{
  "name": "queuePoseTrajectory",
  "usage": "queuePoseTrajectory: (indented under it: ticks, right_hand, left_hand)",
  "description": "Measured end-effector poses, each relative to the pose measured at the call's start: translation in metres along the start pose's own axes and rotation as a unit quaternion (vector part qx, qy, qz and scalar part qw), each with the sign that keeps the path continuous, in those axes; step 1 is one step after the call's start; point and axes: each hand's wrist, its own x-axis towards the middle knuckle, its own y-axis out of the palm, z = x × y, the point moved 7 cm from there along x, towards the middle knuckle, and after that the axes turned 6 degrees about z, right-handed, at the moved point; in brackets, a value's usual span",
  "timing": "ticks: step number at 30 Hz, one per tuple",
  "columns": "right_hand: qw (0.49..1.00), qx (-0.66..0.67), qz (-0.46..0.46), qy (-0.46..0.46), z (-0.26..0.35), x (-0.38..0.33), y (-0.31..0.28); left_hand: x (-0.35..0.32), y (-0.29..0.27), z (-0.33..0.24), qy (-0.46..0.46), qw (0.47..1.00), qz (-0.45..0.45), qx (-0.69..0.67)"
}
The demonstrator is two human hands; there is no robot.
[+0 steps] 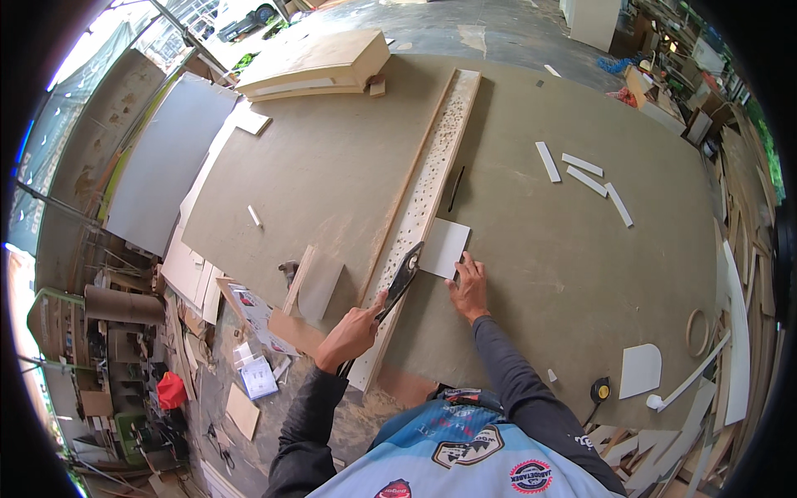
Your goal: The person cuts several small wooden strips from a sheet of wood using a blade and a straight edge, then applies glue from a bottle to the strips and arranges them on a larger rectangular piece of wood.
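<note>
Left hand: fingers clamped on a dark knife, lying along the pitted board.
Right hand: fingers apart, pressing a white square panel on the worktop.
Far right: four white strips.

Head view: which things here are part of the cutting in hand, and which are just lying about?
In use: left hand gripping the cutting tool; right hand pressing the white square piece; perforated guide strip.

Lying about: white strips, black pencil, tape measure, stacked boards.
</note>
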Motion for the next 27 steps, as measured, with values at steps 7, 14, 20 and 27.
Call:
queuePoseTrajectory:
  ticks: [7, 14, 20, 27]
  right_hand:
    - [0.995, -0.034, 0.093, 0.025, -0.002, 0.005, 0.013]
    - [0.995, -0.053, 0.087, 0.022, -0.004, 0.011, 0.009]
    - [0.994, -0.066, 0.088, 0.017, -0.005, 0.015, 0.009]
    - [0.993, -0.088, 0.082, 0.003, -0.010, 0.025, 0.011]
  left_hand:
    - [0.007, 0.012, 0.007, -0.019, 0.998, 0.026, 0.061]
    - [0.033, 0.019, -0.002, -0.041, 0.989, 0.066, 0.126]
    - [0.058, 0.015, -0.015, -0.062, 0.985, 0.089, 0.136]
    - [0.073, -0.002, -0.023, -0.021, 0.989, 0.070, 0.130]
